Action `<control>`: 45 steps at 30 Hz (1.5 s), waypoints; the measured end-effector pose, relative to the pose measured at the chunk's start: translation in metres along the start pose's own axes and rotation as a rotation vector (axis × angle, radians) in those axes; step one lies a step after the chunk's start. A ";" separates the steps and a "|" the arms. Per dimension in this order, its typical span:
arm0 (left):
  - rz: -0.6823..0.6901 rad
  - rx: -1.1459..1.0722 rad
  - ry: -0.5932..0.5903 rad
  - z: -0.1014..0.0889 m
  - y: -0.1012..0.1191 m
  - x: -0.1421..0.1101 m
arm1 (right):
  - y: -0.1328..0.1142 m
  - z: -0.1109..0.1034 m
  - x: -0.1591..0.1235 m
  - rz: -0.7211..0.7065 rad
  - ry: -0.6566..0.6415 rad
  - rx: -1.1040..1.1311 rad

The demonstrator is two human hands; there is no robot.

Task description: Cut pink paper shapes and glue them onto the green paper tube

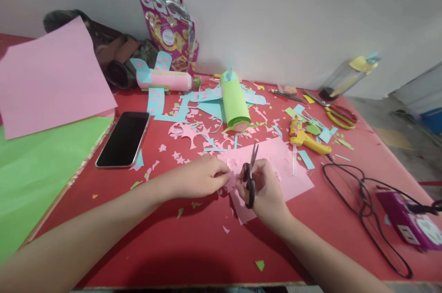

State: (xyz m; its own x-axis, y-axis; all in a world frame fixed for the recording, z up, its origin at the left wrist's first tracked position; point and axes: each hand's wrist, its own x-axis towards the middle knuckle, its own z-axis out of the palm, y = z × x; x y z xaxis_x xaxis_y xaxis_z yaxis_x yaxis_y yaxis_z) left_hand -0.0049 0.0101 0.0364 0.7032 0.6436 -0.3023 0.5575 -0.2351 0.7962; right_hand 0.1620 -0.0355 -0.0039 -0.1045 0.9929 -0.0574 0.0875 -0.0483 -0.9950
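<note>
My right hand [265, 187] has its fingers through the handles of small dark-handled scissors [251, 191], whose blades point up and away from me. Just left of it, my left hand [212, 175] is closed in a pinch at a small pink paper piece [230, 182]; its fingertips are partly hidden. Under both hands lies a pink paper sheet [293, 180] with curled pink cut-outs on it. Beyond them, a green paper-wrapped cylinder [236, 100] with light blue wings rests among pink and blue scraps.
A black-screened phone [124, 139] lies left, beside pink [55, 81] and green sheets [65, 155]. A pink bottle plane [169, 80] stands near a snack bag [171, 31]. To the right are a yellow glue gun [307, 140], its cable, yellow-and-red-handled scissors [340, 116] and a purple power strip [404, 219].
</note>
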 end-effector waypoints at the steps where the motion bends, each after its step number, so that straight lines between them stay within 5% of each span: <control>1: 0.001 0.002 -0.002 0.000 0.000 0.000 | 0.000 0.000 0.000 -0.007 -0.006 -0.004; 25: -0.110 0.017 0.052 0.012 -0.001 0.003 | 0.004 -0.001 -0.001 -0.019 0.013 -0.100; 34: -0.003 0.089 0.131 0.008 0.000 0.002 | 0.001 0.000 0.002 0.006 0.067 -0.052; 45: -0.044 0.129 0.152 0.006 0.004 -0.001 | -0.005 0.002 0.001 0.055 0.003 0.018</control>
State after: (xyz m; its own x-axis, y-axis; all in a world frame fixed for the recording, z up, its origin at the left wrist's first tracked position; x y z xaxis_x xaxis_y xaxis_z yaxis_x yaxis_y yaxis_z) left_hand -0.0005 0.0042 0.0363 0.6081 0.7551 -0.2449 0.6445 -0.2896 0.7076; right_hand 0.1600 -0.0346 0.0013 -0.0971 0.9890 -0.1114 0.0751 -0.1043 -0.9917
